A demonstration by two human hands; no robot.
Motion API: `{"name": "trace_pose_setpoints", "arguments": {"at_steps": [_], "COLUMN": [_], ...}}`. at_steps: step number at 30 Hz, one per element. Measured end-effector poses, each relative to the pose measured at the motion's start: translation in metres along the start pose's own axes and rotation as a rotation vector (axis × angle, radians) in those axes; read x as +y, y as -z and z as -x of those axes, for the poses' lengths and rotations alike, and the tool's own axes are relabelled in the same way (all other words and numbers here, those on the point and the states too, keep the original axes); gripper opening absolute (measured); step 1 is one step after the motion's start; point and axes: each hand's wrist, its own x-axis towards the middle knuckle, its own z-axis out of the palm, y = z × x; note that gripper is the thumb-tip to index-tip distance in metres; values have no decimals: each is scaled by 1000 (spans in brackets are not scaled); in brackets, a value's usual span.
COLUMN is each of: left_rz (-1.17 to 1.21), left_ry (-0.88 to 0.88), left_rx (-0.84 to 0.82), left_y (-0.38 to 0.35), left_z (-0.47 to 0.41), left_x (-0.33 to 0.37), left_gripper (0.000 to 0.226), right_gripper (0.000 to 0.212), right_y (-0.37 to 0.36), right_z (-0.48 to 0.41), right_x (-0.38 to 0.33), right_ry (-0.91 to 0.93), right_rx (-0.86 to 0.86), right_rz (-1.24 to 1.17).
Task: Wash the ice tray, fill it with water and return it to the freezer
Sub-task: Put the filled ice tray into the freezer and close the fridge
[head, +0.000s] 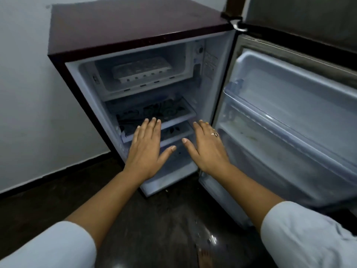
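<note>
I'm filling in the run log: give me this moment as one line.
fridge door: open | ice tray: in freezer compartment | left hand: open, empty | right hand: open, empty

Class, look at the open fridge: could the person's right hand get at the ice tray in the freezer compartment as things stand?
Probably yes. The door stands wide open, the ice tray lies alone near the open front of the freezer compartment, and the right hand is empty, fingers straight, only lower down.

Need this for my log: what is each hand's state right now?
Left hand: open, holding nothing.
Right hand: open, holding nothing.
</note>
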Motion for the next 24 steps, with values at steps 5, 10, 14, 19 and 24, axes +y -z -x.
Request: {"name": "trace_pose_setpoints", "arguments": {"at_steps": [5,10,14,19,24], "left_rz": [34,96,171,280,335], "left_ry": [-92,-219,-333,-476,-600], "left_rx": [-77,-148,-163,-151,-73], "left_y": [1,-5,-4,9,38], "left_z": [59,95,101,88,61], "left_x": [45,92,143,221,299], "left_gripper": [94,87,84,94,88], "right_gripper": [75,71,69,57,71], "right_y": [14,34,63,115,165], "right_z": [100,189,253,305,317], "right_x": [11,38,70,110,148], "right_ry": [-167,-370,-544,-701,-740], "right_rx": [8,85,178,348,444], "right_rz": [-13,-50,-77,-119,-155]}}
